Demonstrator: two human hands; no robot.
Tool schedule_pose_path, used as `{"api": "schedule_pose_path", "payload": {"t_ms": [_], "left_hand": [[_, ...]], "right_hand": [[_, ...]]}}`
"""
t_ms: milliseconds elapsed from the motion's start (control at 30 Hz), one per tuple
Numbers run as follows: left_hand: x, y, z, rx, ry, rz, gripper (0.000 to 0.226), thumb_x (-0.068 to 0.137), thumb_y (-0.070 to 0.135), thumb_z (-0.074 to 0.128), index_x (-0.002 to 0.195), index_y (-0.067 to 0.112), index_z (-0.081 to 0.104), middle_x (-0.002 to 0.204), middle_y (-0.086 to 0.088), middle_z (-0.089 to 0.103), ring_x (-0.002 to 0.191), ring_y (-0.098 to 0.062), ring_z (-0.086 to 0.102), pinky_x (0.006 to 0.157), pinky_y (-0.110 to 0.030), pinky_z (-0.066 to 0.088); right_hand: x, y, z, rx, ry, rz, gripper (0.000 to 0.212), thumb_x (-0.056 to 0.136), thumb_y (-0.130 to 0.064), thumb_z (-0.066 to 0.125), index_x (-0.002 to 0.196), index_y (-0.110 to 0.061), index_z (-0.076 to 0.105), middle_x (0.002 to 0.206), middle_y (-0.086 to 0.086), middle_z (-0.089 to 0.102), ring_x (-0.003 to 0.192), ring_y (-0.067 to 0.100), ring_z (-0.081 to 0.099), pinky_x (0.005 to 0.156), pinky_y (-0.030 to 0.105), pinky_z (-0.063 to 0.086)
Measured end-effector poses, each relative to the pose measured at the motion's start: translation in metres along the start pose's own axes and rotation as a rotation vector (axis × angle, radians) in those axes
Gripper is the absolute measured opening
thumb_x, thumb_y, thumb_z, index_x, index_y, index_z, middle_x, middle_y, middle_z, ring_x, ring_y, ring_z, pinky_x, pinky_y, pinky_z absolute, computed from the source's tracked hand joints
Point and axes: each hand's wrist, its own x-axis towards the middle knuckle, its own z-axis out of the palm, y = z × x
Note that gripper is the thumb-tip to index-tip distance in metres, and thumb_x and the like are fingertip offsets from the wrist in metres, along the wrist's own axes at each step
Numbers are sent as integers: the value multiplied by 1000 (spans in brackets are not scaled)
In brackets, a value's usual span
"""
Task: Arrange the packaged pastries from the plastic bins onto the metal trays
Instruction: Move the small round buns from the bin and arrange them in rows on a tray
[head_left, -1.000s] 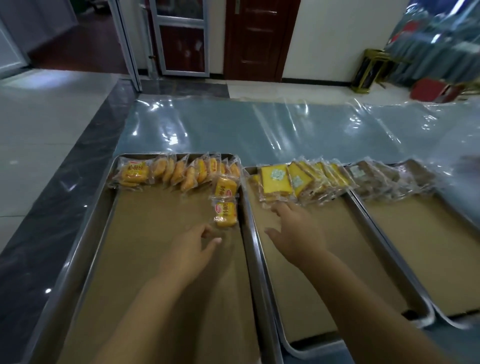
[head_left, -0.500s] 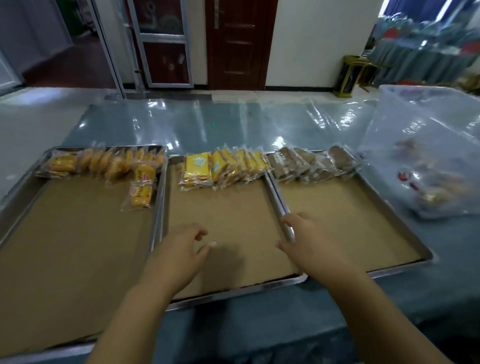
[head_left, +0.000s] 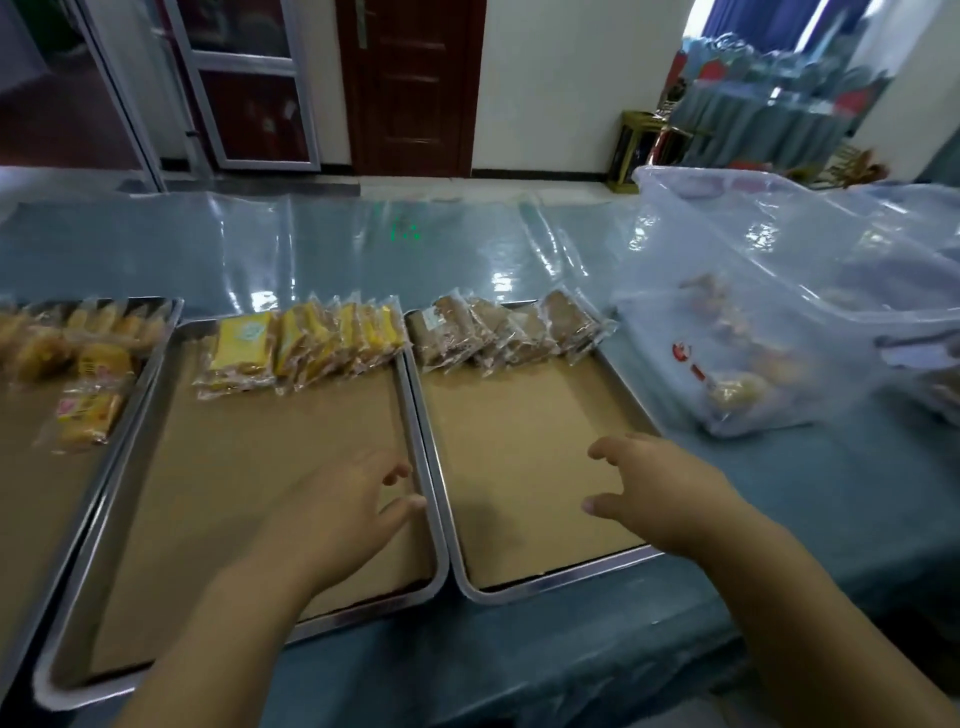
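Three metal trays lined with brown paper lie side by side. The left tray holds orange packaged pastries. Along the far edge of the middle tray stands a row of yellow packaged cakes. The right tray has a row of brown packaged pastries at its far end. A clear plastic bin with packaged pastries inside stands to the right of the trays. My left hand hovers over the middle tray, fingers relaxed and holding nothing. My right hand hovers over the right tray, likewise holding nothing.
The table is covered with shiny clear plastic over blue cloth. A second clear bin sits at the far right edge. Behind the table are a dark wooden door and a glass door.
The view has swung to the right, bringing the plastic bin closer. Both hands have shifted right, from the left and middle trays to the middle and right trays, holding nothing throughout.
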Motion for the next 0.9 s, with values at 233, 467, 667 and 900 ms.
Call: {"api": "schedule_pose_path", "payload": {"t_ms": [233, 467, 667, 900], "left_hand": [[95, 30, 32, -31, -98, -18, 26, 85, 47, 57, 107, 35, 53, 99, 17, 50, 89, -2, 50, 78, -25, 46], [186, 94, 26, 119, -27, 136, 32, 85, 54, 49, 113, 38, 53, 104, 22, 52, 88, 1, 48, 77, -23, 46], [236, 172, 9, -75, -6, 240, 42, 72, 70, 37, 95, 42, 59, 89, 27, 59, 83, 10, 55, 71, -20, 49], [296, 270, 15, -35, 92, 326, 30, 80, 57, 52, 93, 33, 63, 86, 22, 60, 82, 4, 57, 71, -18, 46]], "right_hand": [[60, 64, -55, -189, -48, -116, 57, 84, -48, 60, 135, -36, 38, 132, -5, 50, 112, 16, 51, 84, 34, 43], [102, 122, -123, -196, 139, -323, 41, 88, -40, 58, 127, -35, 48, 124, -10, 56, 111, 13, 54, 88, 30, 43], [121, 182, -178, -102, 337, -378, 31, 84, -39, 62, 114, -32, 60, 104, -14, 64, 88, 7, 58, 76, 33, 51], [166, 282, -221, -117, 304, -415, 41, 79, -51, 47, 112, -31, 61, 96, -16, 61, 82, 4, 56, 69, 18, 44]]}}
